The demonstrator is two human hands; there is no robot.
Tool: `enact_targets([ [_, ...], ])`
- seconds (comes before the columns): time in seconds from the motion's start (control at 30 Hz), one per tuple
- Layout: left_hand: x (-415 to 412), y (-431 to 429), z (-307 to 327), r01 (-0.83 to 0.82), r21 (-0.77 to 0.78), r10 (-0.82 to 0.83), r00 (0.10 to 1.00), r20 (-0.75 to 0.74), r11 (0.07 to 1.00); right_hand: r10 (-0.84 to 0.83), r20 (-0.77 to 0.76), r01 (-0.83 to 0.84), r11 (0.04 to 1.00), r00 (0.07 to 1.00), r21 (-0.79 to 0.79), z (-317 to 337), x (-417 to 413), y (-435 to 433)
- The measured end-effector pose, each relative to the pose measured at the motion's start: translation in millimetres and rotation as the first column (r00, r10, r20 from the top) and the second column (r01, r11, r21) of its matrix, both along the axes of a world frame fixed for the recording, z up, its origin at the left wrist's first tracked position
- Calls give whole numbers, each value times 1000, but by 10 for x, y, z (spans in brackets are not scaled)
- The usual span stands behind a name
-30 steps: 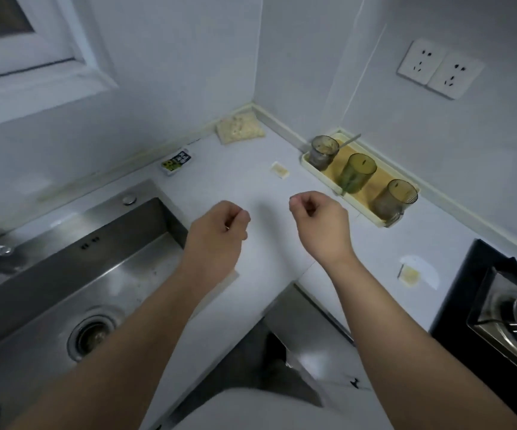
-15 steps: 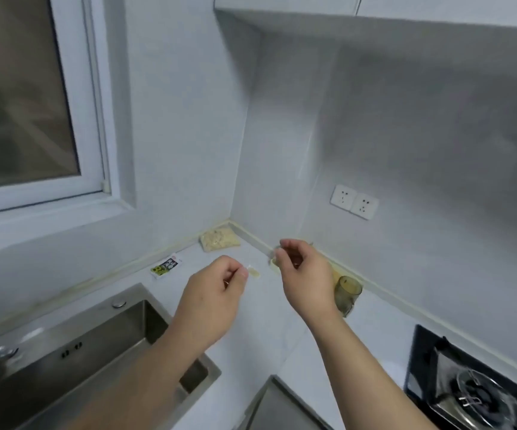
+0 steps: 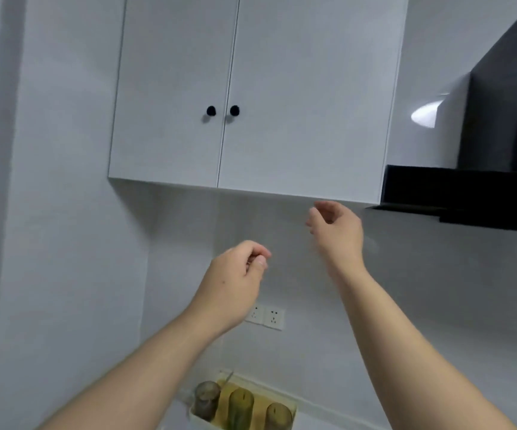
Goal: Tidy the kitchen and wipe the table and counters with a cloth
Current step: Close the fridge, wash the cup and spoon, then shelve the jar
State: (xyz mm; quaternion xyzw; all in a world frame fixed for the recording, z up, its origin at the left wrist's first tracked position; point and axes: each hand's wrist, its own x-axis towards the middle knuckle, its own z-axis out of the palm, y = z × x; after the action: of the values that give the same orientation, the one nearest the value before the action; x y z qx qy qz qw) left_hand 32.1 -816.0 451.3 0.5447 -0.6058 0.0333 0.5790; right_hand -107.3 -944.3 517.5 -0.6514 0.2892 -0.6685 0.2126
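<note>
From my remote seat the head view is mostly filled by the pale grey wall point(image 3: 64, 243), which turns a corner on the left side. High on it hangs a white cabinet point(image 3: 282, 88) with two doors, both closed. To the right of the cabinet, and touching its side, is a black range hood point(image 3: 468, 187) with a bright reflection on its slanted panel.

Both bare forearms rise from the bottom edge. My left hand point(image 3: 235, 280) is in the middle of the view, in front of the wall and below the cabinet. Its fingers are curled and the thumb tip is pressed against the forefinger. I cannot tell if something thin is held between them. My right hand point(image 3: 337, 231) is higher, just under the lower edge of the cabinet. Its fingers are loosely bent, the thumb is apart from them, and it holds nothing.

At the bottom a pale tray point(image 3: 260, 388) stands on the counter point(image 3: 313, 426) against the wall. In it three cups stand upright in a row: a grey cup point(image 3: 207, 398), a green cup point(image 3: 241, 408) and a brownish cup point(image 3: 278, 417).

A double socket point(image 3: 269, 316) is on the wall, partly hidden by the left hand. Two small black knobs point(image 3: 211, 110) sit side by side where the doors meet.

I cannot tell where the cloth is.
</note>
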Motion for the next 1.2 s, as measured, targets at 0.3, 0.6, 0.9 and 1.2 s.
enact_targets([
  [0.3, 245, -585, 792, -140, 50, 140, 990, 10, 989, -661, -526, 269, 723, 535, -636, 591, 81, -457],
  [0.6, 569, -935, 955, -11, 189, 78, 934, -348, 982, -905, -420, 164, 426, 72, -890, 698, 127, -1014],
  [0.9, 623, -1376, 1130, 314, -13, -210, 600, -772, 949, -956, -226, 32, 236, 187, -971, 779, 215, -1352],
  [1.2, 711, -1822, 1385, 285, -366, -422, 165, -892, 886, -988, -88, -70, 79, 127, -994, 945, 212, -1392],
])
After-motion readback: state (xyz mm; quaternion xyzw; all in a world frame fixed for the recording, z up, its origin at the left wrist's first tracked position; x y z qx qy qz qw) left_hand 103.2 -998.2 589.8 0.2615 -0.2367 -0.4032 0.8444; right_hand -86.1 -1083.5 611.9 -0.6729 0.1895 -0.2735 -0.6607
